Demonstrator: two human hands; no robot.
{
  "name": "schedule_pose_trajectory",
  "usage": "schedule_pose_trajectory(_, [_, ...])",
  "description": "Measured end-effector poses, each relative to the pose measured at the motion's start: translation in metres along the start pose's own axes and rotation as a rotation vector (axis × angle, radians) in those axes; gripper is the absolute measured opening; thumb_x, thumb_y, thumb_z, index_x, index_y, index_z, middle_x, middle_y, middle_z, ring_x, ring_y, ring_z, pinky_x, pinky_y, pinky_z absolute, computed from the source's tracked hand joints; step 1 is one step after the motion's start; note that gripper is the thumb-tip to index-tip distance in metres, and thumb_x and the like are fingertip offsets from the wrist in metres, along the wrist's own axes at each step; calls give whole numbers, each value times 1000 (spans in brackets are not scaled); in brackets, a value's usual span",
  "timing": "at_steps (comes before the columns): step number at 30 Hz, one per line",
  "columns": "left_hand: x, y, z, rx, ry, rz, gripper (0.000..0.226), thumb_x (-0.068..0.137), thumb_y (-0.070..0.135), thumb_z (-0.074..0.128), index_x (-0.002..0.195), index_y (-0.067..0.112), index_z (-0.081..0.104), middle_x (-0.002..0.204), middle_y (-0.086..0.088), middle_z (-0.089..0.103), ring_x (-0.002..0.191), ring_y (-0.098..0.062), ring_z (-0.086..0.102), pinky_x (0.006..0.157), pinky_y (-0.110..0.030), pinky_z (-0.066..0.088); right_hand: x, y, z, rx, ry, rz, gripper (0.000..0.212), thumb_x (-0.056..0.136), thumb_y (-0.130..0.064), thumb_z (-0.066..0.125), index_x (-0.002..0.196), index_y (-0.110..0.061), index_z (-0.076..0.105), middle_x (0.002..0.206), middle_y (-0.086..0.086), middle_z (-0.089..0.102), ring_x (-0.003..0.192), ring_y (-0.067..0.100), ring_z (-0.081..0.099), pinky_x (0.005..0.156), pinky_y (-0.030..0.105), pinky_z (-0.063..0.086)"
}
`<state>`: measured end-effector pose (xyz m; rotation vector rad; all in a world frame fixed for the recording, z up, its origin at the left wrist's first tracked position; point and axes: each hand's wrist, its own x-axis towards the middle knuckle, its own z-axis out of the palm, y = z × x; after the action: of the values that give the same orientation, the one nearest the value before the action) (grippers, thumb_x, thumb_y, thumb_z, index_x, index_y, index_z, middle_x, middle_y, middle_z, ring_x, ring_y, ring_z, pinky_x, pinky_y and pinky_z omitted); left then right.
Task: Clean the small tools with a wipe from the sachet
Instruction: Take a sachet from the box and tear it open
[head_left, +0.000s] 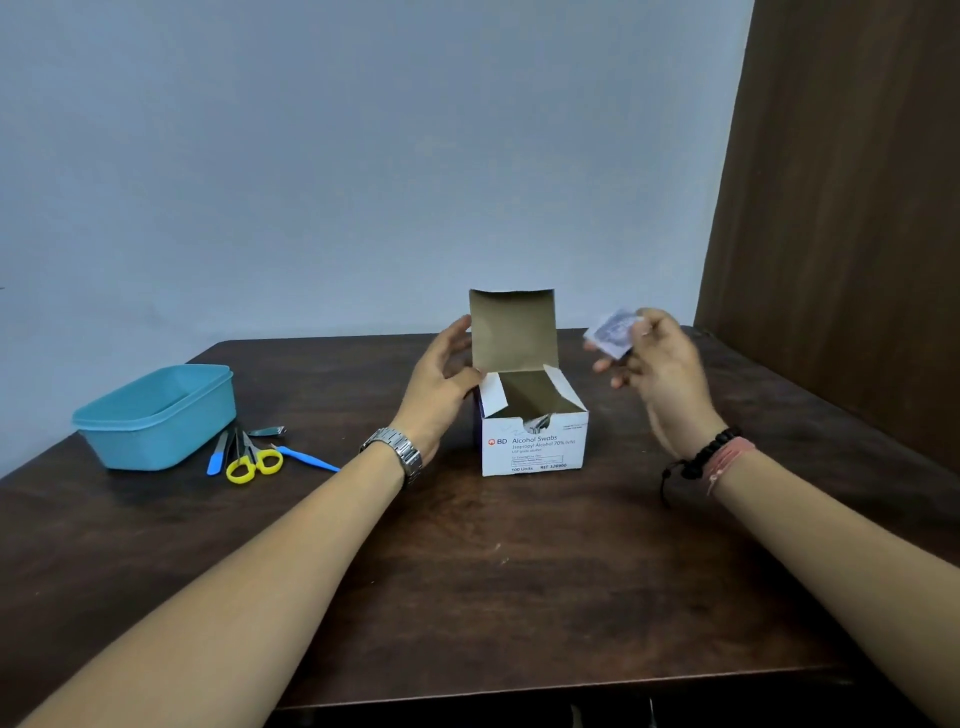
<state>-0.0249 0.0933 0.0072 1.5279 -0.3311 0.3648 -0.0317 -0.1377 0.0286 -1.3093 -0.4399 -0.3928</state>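
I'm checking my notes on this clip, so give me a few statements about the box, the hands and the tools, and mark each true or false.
1. The box lid stands open. True.
2. The right hand pinches a sachet. True.
3. The left hand holds the scissors. False: it rests against the box's left side; the scissors lie on the table.
4. The tools lie inside the tub. False: they lie on the table just right of it.
5. The sachet is torn open. False: it looks blurred but whole.
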Motion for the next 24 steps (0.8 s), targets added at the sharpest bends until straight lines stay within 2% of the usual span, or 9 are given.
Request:
schedule_pose_trajectory(2, [-1,5,0,-42,19,28,49,88,-9,48,125,22,58,122,7,64,115,-11,61,91,-27,52,4,3,-13,87,119,12,15,105,-15,36,94,-20,44,80,4,74,58,12,63,48,19,41])
schedule_pose_trajectory(4, [-3,9,1,-45,52,33,43,90,-6,42,113,23,64,118,9,66,112,-5,61,96,-33,50,6,7,-24,106,188,48,17,106,-15,34,94,-19,45,75,1,74,57,12,62,48,19,40])
schedule_pose_trajectory(6, [-5,11,2,-9,53,43,36,93,2,43,105,26,66,113,15,66,107,-2,61,96,-33,47,6,11,-28,101,220,79,18,106,-16,34,94,-18,47,75,1,74,56,11,62,48,20,39])
schedule_pose_trajectory(8, [-7,13,2,44,20,83,24,96,10,50,100,25,68,113,16,66,106,-5,59,95,-30,45,6,13,-26,99,212,85,18,106,-16,34,94,-18,47,75,2,74,56,11,62,47,20,39])
schedule_pose_trajectory(14, [-11,17,0,248,-181,240,6,89,19,65,92,18,71,121,-2,63,116,-4,57,97,-22,43,0,13,-16,62,111,55,13,105,-18,37,94,-19,43,80,3,75,57,10,63,46,18,41])
schedule_pose_trajectory(17, [-12,18,-1,455,-301,270,6,85,26,70,83,22,73,115,5,65,114,-4,55,95,-22,40,-1,12,-14,36,88,45,10,104,-17,43,95,-18,46,90,6,70,61,11,64,47,18,41])
schedule_pose_trajectory(20, [-12,18,0,587,-311,292,8,87,30,69,83,26,74,108,16,67,110,2,52,93,-23,37,-4,10,-12,-22,46,0,12,98,-13,54,88,-20,53,90,-3,62,75,9,58,57,22,42])
schedule_pose_trajectory(22, [-12,20,1,569,-257,316,6,88,32,67,91,29,72,107,18,67,107,5,54,92,-18,37,-8,9,-6,-68,-33,-30,13,94,-11,60,84,-20,58,90,-7,63,78,5,55,64,22,43])
schedule_pose_trajectory(24, [-13,22,5,510,-249,319,17,87,35,67,103,29,67,109,18,68,107,5,57,92,-15,40,-13,8,1,-121,-134,-76,14,90,-9,65,80,-17,60,99,-6,66,86,4,59,75,22,48])
